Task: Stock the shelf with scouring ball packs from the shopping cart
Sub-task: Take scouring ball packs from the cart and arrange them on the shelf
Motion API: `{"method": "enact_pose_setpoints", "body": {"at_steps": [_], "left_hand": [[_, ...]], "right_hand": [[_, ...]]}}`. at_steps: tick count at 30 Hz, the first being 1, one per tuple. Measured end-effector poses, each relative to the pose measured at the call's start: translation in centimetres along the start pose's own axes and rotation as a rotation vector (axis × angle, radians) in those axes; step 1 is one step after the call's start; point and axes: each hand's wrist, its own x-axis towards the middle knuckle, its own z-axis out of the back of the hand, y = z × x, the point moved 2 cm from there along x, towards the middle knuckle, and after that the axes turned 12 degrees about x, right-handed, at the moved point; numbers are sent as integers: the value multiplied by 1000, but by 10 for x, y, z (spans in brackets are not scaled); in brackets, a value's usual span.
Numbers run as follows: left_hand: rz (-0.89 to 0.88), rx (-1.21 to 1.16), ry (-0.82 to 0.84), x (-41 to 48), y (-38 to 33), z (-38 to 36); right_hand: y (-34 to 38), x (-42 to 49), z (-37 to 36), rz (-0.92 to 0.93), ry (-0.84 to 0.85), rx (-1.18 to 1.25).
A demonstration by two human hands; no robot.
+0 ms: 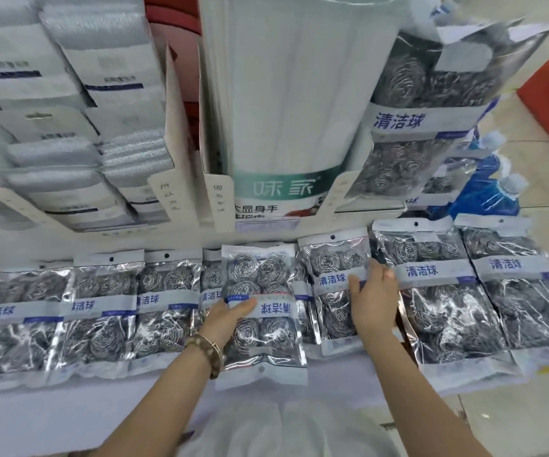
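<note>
While upside down between pinching left fingers (244, 305), scouring ball pack (260, 272) lengthwise front-to-back; right fingers (355, 283) straight on neighbouring pack (332, 258).

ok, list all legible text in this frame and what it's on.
"清洁球", upside down: held pack in left hand.
"清洁球": touched pack under right hand, row packs, upper-shelf pack.
"味家", stylised, unsure: white roll pack, green band.
"大显身手": same pack, below the band.
Unreadable: cloth packs labels, cardboard divider handwriting, small print.
</note>
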Motion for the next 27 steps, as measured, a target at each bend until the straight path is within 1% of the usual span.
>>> {"method": "enact_pose_setpoints", "body": {"at_steps": [1, 3, 6, 8, 11, 12, 13, 14, 16, 17, 18, 20, 21, 22, 23, 24, 25, 27], "left_hand": [[-13, 28, 7, 1, -3, 2], [-40, 100, 26, 4, -9, 9], [-115, 392, 98, 6, -28, 22], [-210, 604, 164, 5, -46, 29], [-305, 922, 270, 4, -67, 30], [-330, 1004, 286, 4, -72, 29], [-355, 1070, 280, 4, -77, 27], [-387, 1119, 262, 5, -82, 25], [-440, 1157, 163, 4, -84, 24], [-469, 1115, 73, 2, -83, 25], [-509, 1029, -53, -1, -80, 28], [-561, 764, -358, -10, -67, 35], [-544, 576, -513, -14, -56, 38], [-472, 365, -623, -16, -42, 39], [-356, 167, -657, -19, -28, 37], [-222, 8, -599, -18, -12, 31], [-116, -110, -465, -17, 1, 21], [1, -311, -146, -17, 16, -2]], "right_hand": [[5, 1, 2, 67, 12, 17], [21, 2, 5, 141, 91, 176], [48, 6, 8, 163, 270, 379], [64, 10, 8, 91, 434, 464], [79, 13, 6, -112, 804, 508], [81, 9, 4, -146, 903, 496], [81, 4, 2, -159, 956, 485], [80, -1, 0, -161, 964, 493], [74, -12, -5, -167, 877, 527], [69, -16, -6, -182, 802, 536], [64, -20, -6, -211, 724, 545], [49, -28, -6, -323, 560, 596], [42, -34, -4, -400, 485, 636], [36, -41, -4, -490, 419, 694], [33, -48, -6, -589, 350, 783], [31, -57, -10, -681, 290, 905], [31, -68, -16, -771, 258, 1043], [35, -90, -32, -867, 261, 1281]]}}
